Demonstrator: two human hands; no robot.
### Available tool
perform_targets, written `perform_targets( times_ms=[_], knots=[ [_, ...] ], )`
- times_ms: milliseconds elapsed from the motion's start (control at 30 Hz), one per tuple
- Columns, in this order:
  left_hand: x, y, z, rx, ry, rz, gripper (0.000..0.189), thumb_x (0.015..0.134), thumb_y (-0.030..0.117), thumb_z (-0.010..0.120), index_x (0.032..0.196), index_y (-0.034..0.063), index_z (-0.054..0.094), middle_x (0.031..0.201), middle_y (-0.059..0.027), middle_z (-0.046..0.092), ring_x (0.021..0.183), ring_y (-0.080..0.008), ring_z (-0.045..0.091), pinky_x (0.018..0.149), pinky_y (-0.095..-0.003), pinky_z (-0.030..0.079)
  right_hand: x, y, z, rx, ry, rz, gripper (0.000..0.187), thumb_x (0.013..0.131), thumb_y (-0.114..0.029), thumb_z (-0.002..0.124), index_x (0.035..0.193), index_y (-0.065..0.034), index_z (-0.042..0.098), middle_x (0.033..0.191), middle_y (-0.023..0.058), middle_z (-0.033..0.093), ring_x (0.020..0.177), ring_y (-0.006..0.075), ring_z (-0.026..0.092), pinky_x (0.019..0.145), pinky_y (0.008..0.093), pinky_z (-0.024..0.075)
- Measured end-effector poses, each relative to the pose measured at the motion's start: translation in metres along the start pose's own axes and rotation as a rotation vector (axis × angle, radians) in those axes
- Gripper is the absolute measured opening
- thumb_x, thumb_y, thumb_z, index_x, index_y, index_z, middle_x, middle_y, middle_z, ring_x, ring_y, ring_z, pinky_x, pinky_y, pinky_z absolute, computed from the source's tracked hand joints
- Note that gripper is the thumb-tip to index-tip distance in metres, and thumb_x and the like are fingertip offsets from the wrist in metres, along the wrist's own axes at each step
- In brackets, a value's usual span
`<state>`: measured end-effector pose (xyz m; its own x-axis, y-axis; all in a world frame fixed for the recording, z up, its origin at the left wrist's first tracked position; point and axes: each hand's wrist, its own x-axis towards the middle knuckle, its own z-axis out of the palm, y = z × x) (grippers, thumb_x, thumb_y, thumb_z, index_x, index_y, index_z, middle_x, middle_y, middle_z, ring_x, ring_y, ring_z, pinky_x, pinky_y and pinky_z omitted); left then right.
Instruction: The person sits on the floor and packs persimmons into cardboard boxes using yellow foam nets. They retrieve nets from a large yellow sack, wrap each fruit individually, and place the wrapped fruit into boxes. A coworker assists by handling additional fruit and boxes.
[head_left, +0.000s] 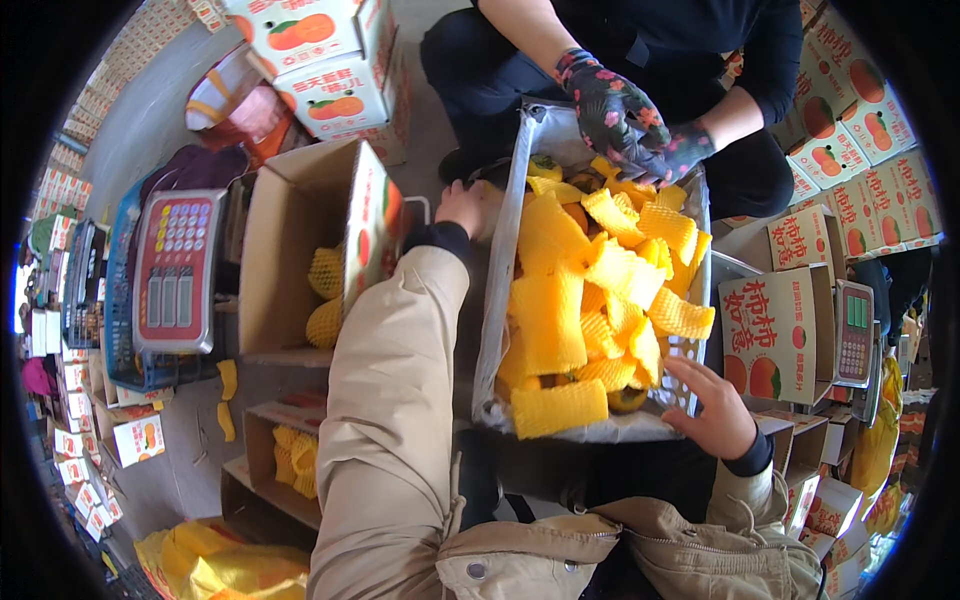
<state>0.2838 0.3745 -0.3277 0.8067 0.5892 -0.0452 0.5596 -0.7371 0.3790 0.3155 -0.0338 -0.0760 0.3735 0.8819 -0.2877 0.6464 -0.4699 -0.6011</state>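
A crate with a pale lining (504, 300) stands before me, heaped with yellow foam fruit nets (551, 315). A few persimmons show among them, one persimmon (627, 400) near the front edge. My right hand (712, 409) is at the crate's near right corner, fingers apart and holding nothing. Stretched forward, my left hand (460, 208) is outside the crate's left wall, close to an open carton (296, 247). Whether its fingers grip anything is not clear. Inside that carton sit net-wrapped fruits (325, 322).
Across the crate, a co-worker's floral gloved hands (619, 112) meet above the far end. A scale (176, 270) rests on a blue basket (124, 300) at left. Another scale (853, 334) stands behind a printed carton (776, 337) at right. Lower left is another carton (259, 442) with nets.
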Motion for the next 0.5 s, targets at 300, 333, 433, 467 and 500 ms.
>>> perform_targets(
  times_ms=[300, 333, 433, 467, 500],
  knots=[
    [0.069, -0.05, 0.147, -0.46, -0.114, -0.203, 0.054, 0.088, 0.033, 0.046, 0.138, 0.0328, 0.027, 0.148, -0.0161, 0.013, 0.128, -0.0418, 0.028, 0.094, -0.0557, 0.04, 0.01, 0.043, -0.012, 0.125, -0.132, 0.143, 0.061, 0.068, -0.014, 0.076, 0.122, -0.001, 0.05, 0.126, 0.0205, 0.049, 0.112, 0.036, 0.052, 0.092, 0.0365, 0.0441],
    [0.072, -0.053, 0.157, -0.435, -0.121, -0.138, 0.056, 0.087, 0.034, 0.047, 0.139, 0.03, 0.026, 0.147, -0.0176, 0.015, 0.125, -0.0431, 0.032, 0.094, -0.0545, 0.04, 0.012, 0.047, -0.012, 0.117, -0.152, 0.146, 0.061, 0.068, -0.014, 0.076, 0.122, -0.0011, 0.05, 0.126, 0.0205, 0.049, 0.112, 0.0361, 0.052, 0.092, 0.0365, 0.0443],
    [0.07, -0.048, 0.172, -0.477, -0.151, -0.219, 0.06, 0.086, 0.038, 0.049, 0.139, 0.0203, 0.026, 0.143, -0.0216, 0.023, 0.117, -0.0462, 0.042, 0.091, -0.0508, 0.042, 0.017, 0.054, -0.012, 0.115, -0.172, 0.123, 0.063, 0.067, -0.015, 0.076, 0.122, -0.0022, 0.05, 0.127, 0.0206, 0.048, 0.112, 0.0365, 0.052, 0.091, 0.0366, 0.0449],
    [0.068, -0.046, 0.171, -0.448, -0.177, -0.306, 0.06, 0.086, 0.039, 0.049, 0.137, 0.0161, 0.028, 0.141, -0.0227, 0.026, 0.113, -0.0468, 0.045, 0.09, -0.0495, 0.043, 0.02, 0.055, -0.012, 0.12, -0.165, 0.119, 0.063, 0.067, -0.015, 0.076, 0.123, -0.0025, 0.05, 0.127, 0.0206, 0.048, 0.112, 0.0366, 0.052, 0.091, 0.0366, 0.0449],
    [0.064, -0.043, 0.167, -0.437, -0.148, -0.286, 0.058, 0.086, 0.04, 0.049, 0.134, 0.013, 0.031, 0.139, -0.0233, 0.03, 0.111, -0.0467, 0.047, 0.089, -0.0484, 0.044, 0.022, 0.056, -0.013, 0.132, -0.159, 0.104, 0.063, 0.067, -0.015, 0.076, 0.123, -0.0027, 0.05, 0.127, 0.0207, 0.048, 0.112, 0.0366, 0.052, 0.091, 0.0366, 0.045]
  ],
)
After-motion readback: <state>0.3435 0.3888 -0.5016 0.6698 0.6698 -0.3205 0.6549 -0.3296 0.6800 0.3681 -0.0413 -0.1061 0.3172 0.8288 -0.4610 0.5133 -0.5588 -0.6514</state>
